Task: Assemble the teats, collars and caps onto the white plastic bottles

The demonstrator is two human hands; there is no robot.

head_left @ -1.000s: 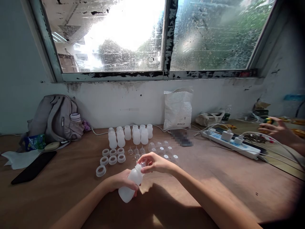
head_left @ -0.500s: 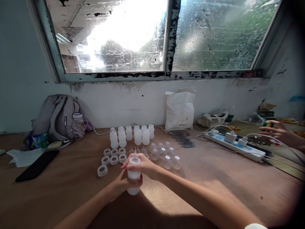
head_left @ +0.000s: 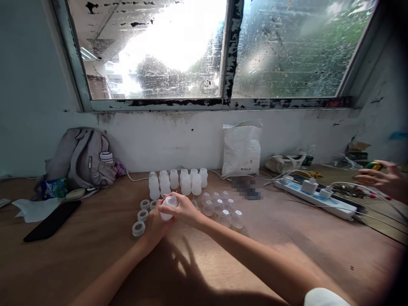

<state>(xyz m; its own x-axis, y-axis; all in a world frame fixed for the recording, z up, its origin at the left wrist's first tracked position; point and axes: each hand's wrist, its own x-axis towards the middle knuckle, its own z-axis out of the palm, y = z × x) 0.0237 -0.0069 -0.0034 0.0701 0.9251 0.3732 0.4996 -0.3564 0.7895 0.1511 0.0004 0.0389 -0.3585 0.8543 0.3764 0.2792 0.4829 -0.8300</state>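
Both my hands are closed around one white bottle [head_left: 166,216] with a clear domed top, held above the table. My left hand [head_left: 156,225] wraps its lower left side. The fingers of my right hand [head_left: 183,208] grip it near the top from the right. Behind my hands stand several white bottles [head_left: 186,183], two with clear caps at the left end. White rings [head_left: 138,228] lie to the left, some hidden by my hands. Clear domed caps [head_left: 224,218] stand in rows to the right. Small clear pieces [head_left: 195,204] are partly covered by my right hand.
At the left are a grey backpack [head_left: 79,157], a black phone [head_left: 52,221] and a tissue [head_left: 36,208]. A white bag [head_left: 241,148] leans on the wall. A power strip [head_left: 321,199] with cables lies right. At the far right, another person's hand [head_left: 382,178] holds something yellow and green.
Both my hands have moved the bottle up and to the left, nearer the rings. A clear domed top now shows on it, where a pointed clear tip showed before.
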